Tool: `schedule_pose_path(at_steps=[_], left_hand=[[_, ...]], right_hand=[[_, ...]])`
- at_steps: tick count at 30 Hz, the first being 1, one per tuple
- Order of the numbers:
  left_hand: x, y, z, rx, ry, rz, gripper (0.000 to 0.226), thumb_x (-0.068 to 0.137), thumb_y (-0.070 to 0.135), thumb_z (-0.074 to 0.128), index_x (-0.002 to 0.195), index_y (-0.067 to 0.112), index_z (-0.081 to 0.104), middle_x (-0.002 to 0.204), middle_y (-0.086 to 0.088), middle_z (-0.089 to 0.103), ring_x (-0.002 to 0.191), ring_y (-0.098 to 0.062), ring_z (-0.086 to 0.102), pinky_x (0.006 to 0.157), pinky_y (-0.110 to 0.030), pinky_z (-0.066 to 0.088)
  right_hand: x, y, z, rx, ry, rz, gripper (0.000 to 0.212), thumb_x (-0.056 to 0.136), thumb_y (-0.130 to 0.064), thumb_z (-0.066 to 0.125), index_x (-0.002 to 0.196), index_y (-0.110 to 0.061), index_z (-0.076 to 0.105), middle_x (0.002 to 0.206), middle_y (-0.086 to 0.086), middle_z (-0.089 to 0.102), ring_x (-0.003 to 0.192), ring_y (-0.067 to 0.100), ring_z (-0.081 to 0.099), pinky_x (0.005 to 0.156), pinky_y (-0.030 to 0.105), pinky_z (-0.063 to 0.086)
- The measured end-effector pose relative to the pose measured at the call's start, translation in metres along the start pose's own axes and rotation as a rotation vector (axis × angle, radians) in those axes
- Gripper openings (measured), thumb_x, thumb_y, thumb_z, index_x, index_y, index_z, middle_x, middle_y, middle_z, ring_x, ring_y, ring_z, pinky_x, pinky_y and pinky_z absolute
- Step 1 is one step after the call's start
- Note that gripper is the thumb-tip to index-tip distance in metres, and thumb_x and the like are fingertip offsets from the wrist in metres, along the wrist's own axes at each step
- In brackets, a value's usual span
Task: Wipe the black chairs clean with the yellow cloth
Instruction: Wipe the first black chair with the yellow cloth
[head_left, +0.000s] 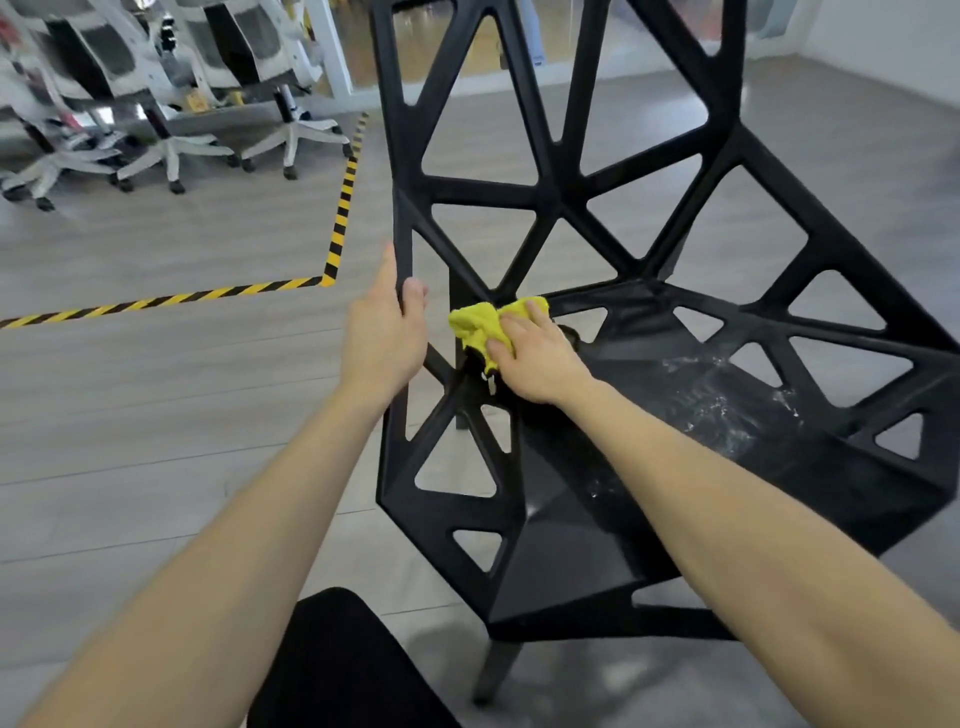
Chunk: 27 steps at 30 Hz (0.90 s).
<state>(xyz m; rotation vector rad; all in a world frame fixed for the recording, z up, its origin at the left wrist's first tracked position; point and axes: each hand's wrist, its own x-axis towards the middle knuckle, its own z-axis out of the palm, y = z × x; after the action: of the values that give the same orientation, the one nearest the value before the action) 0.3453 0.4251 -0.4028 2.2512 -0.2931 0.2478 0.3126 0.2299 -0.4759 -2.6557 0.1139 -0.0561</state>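
A black chair (571, 197) with a frame of open triangular cut-outs stands on the grey plank floor (156, 415), its seat toward the lower right and its back rising toward the top of the view. The left hand (384, 338) grips the left edge bar of the chair, thumb on the near side and fingers (414, 299) curled round the bar. The right hand (535, 358) presses the yellow cloth (478, 325) against the chair where the seat meets the back, beside the left hand; its fingers lie fairly flat over the bunched cloth, and part of the cloth sticks out to the left of them. The seat surface to the right of the cloth shows pale wet streaks (727, 395). A strip of yellow-and-black hazard tape (337, 234) runs across the floor and turns a corner to the left of the chair. Further back on the left stand several white office chairs (171, 104) on wheeled bases. A dark-clothed knee (337, 665) shows at the bottom edge.
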Motion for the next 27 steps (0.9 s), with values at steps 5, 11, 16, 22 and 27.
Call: schedule_pose_path(at_steps=[5,11,16,22,27], left_hand=[[-0.049,-0.010,0.000,-0.148,0.031,-0.001,0.058,0.114,0.039,0.029,0.171,0.030,0.027,0.126,0.004,0.077,0.107,-0.016,0.071,0.101,-0.035,0.053],[-0.026,-0.008,0.004,-0.253,0.049,-0.026,0.051,0.118,0.034,0.030,0.167,0.029,0.039,0.116,0.004,0.079,0.119,-0.001,0.070,0.102,-0.029,0.052],[-0.014,-0.006,0.003,-0.314,0.032,-0.019,0.052,0.116,0.039,0.027,0.165,0.031,0.043,0.131,0.002,0.076,0.122,0.006,0.066,0.107,-0.019,0.049],[-0.010,-0.010,0.004,-0.464,0.020,-0.077,0.055,0.114,0.050,0.027,0.158,0.031,0.055,0.126,0.004,0.078,0.123,0.000,0.068,0.116,-0.038,0.049],[-0.002,-0.019,0.004,-0.484,0.027,-0.079,0.072,0.103,0.071,0.023,0.157,0.036,0.056,0.135,0.016,0.074,0.134,-0.002,0.063,0.121,-0.039,0.045]], right_hand=[[-0.099,-0.023,0.004,0.253,-0.119,-0.213,0.035,0.109,-0.048,0.049,0.128,-0.020,0.058,0.135,-0.004,0.058,0.132,0.024,0.052,0.109,0.043,0.043],[-0.021,-0.012,0.000,0.118,-0.048,-0.062,0.059,0.112,-0.046,0.023,0.153,-0.010,0.047,0.161,0.009,0.044,0.156,0.035,0.029,0.129,0.042,0.019],[-0.042,-0.033,0.003,0.253,-0.067,-0.056,0.056,0.110,-0.052,0.034,0.151,-0.016,0.048,0.158,0.002,0.047,0.149,0.027,0.039,0.120,0.046,0.034],[-0.041,-0.021,0.009,0.284,-0.074,-0.127,0.059,0.115,-0.041,0.038,0.168,-0.020,0.025,0.177,-0.006,0.018,0.163,0.011,0.007,0.127,0.024,0.003],[-0.041,-0.031,0.010,0.290,-0.057,-0.184,0.069,0.108,-0.046,0.055,0.167,-0.023,0.029,0.173,-0.005,0.030,0.160,0.014,0.020,0.128,0.027,0.014]])
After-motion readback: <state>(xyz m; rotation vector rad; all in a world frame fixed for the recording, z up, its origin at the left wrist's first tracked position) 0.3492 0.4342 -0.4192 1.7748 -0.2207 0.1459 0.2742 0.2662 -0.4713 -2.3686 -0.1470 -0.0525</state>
